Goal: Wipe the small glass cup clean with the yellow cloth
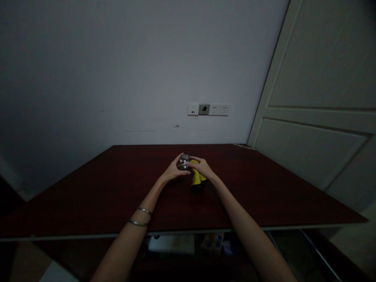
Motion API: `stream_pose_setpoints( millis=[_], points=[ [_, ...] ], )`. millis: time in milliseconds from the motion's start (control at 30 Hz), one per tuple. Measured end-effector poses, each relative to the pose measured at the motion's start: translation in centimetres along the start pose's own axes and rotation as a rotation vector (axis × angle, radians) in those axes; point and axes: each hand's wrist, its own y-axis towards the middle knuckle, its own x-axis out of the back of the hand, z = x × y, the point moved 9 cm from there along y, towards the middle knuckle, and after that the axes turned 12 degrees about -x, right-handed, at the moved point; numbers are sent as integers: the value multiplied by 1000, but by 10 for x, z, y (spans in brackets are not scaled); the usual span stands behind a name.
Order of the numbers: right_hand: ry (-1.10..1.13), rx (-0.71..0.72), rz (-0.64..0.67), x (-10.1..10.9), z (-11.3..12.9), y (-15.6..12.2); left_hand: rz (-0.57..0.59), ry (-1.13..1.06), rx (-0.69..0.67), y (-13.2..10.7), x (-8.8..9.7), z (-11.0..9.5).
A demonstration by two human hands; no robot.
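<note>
Both my arms reach out over a dark red table (102, 188). My left hand (174, 170) and my right hand (202, 168) meet near the table's middle, fingers curled around a yellow and black tool (197, 181) with a shiny metal head (184, 161). The left fingers close on the metal head. The right hand wraps the yellow body, whose dark lower end rests on the table. Two thin bangles (141, 216) circle my left forearm. The dim light hides the tool's finer details.
A pale wall with a row of sockets (208, 109) stands behind the table. A white panelled door (320, 98) is at the right. Under the table's front edge lie a white box (172, 244) and some small packets (213, 241).
</note>
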Motion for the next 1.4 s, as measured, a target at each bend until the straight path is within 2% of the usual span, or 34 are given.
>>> stream_pose_setpoints(
  millis=[233,467,667,800,900,1000,1167,1400],
  points=[
    [12,-62,68,-7,-6,0,-13,131,-72,2,4,-3],
    [-86,-2,94,-5,-4,-2,-38,174,-78,1,3,-8],
    [-139,126,-51,15,10,0,-107,112,-15,2,7,-4],
    [-66,312,-235,29,30,-10,-104,158,3,0,9,1],
    [-93,466,-360,28,43,-28,-58,170,4,-1,5,6],
    [-136,550,-424,21,50,-40,-12,189,-9,-1,-3,9],
    [-202,637,-442,10,53,-47,20,228,-34,-1,-12,9],
    [-203,633,-385,6,53,-45,-51,233,-42,-1,-6,5]
  ],
)
